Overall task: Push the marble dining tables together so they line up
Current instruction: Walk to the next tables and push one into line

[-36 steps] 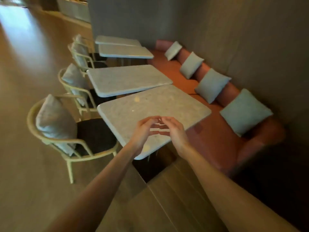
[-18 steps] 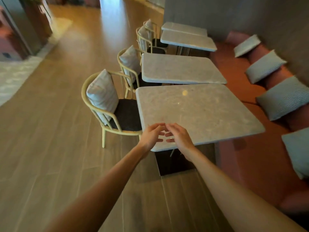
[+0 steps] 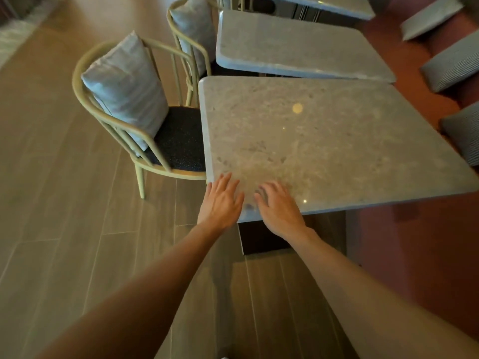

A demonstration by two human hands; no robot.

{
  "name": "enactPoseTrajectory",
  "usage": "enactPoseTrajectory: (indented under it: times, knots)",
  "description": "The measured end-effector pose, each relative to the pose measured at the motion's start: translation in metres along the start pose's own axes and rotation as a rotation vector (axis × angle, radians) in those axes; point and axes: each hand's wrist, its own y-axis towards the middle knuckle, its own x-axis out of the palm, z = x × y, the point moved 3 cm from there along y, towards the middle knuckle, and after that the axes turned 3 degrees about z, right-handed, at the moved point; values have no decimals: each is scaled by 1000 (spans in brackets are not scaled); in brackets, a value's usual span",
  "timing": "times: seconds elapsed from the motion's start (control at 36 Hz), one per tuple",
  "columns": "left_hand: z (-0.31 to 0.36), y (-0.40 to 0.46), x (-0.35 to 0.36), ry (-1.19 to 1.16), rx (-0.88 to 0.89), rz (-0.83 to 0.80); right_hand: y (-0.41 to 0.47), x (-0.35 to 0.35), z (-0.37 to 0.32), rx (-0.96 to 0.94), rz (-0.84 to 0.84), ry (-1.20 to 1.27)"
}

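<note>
Marble table [image 3: 324, 141] nearest, skewed against the next marble table [image 3: 293, 45], narrow wedge of gap between. Left hand [image 3: 220, 202] and right hand [image 3: 278, 207] spread flat, empty, at the near corner — probably set to shove and square up.

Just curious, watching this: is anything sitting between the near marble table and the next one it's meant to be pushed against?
Nothing visible. Only a narrow dark gap separates the near grey marble table from the next grey marble table. Both open hands, left hand and right hand, are at the near edge.
</note>
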Motion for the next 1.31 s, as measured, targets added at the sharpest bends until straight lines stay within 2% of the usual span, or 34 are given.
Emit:
enactPoseTrajectory:
  times: [0.14, 0.28, 0.36, 0.64, 1.31]
  knots:
    - [2, 15, 31, 88, 72, 119, 21, 30, 20, -158, 135, -251]
    - [8, 16, 40, 184, 30, 387, 33, 38, 25, -191, 313, -309]
    - [6, 18, 46, 218, 47, 466, 34, 46, 25, -194, 406, -364]
    - [10, 18, 41, 260, 87, 395, 38, 45, 27, -230, 461, -402]
    - [-14, 93, 23, 209, 138, 500, 105, 50, 8, -184, 546, -399]
